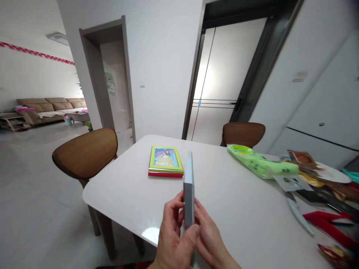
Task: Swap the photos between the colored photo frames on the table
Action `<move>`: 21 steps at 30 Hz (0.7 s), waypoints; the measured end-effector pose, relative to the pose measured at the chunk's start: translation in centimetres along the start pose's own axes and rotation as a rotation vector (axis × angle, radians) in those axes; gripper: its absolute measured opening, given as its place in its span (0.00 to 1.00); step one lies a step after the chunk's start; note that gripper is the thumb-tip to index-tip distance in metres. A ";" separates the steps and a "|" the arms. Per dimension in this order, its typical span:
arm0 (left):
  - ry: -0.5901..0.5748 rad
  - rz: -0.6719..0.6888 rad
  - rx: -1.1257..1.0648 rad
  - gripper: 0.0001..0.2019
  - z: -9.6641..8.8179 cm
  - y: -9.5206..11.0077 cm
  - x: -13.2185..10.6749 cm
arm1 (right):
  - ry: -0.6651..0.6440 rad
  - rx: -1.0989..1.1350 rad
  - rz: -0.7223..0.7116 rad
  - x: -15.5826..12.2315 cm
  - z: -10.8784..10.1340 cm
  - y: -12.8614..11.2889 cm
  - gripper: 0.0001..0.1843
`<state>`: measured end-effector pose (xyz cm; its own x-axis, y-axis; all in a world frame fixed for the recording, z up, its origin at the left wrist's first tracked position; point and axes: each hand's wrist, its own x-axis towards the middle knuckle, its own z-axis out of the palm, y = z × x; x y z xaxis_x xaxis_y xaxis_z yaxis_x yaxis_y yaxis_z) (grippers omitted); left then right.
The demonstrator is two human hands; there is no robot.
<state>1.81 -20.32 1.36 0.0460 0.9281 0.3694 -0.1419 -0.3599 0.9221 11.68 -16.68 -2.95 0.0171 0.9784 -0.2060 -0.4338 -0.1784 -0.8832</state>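
Upright and edge-on between my hands is a flat blue-grey picture frame (189, 201); its front and back faces hardly show. My left hand (174, 235) grips its left side, with the thumb across the near edge. On the other side, my right hand (209, 233) closes round the lower part, its fingers partly hidden behind the frame. Beyond my hands, a yellow-green picture frame (166, 158) with a picture of a figure in a pale dress lies flat on top of a red frame (165, 174). Neither hand touches that stack.
The white table (238, 216) has a rounded left corner. Along its right side lie a green plastic package (260, 164), a red-handled tool (328, 224) and other clutter. Brown wooden chairs stand at the left (86, 151) and at the far side (243, 133).
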 end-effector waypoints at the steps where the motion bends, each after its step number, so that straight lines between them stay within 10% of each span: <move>1: -0.003 -0.024 -0.064 0.22 0.2 -0.2 0.6 | 0.077 0.001 -0.034 0.5 -1.0 -0.4 0.33; 10: -0.230 -0.286 0.225 0.26 3.9 -8.4 4.8 | 0.474 -1.169 -0.135 8.7 -17.5 -8.9 0.30; 16: -0.284 -0.240 0.379 0.24 7.7 -10.7 5.2 | 0.504 -1.448 -0.109 10.7 -20.8 -10.3 0.27; 21: -0.261 -0.263 0.408 0.28 6.3 -10.6 5.4 | 0.481 -1.597 -0.094 10.8 -21.2 -9.7 0.27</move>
<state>9.75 -12.10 -5.70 0.2796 0.9559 0.0892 0.3003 -0.1754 0.9376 35.18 -6.59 -5.49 0.3756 0.9261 0.0341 0.8723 -0.3409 -0.3504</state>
